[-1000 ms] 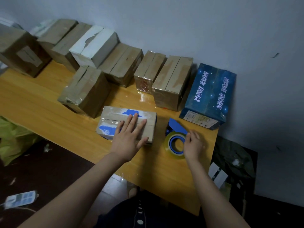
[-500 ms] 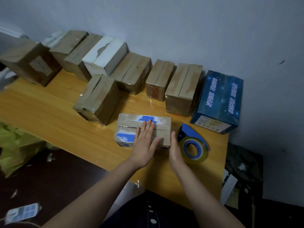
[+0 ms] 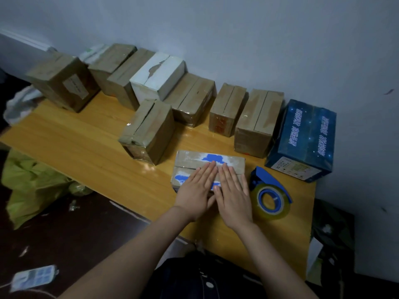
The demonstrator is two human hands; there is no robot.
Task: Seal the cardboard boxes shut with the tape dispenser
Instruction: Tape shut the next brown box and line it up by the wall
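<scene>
Both hands lie flat, fingers straight — left hand (image 3: 197, 190) and right hand (image 3: 234, 197) pressing the small box (image 3: 190, 157) near the table's (image 3: 86, 147) front edge, tape dispenser (image 3: 271, 194) just beside.

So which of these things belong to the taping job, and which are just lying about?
Job: small box under left hand and right hand, both flat on it; tape dispenser beside it; brown boxes by the wall.
Lying about: green bag; power strip on the floor.
</scene>
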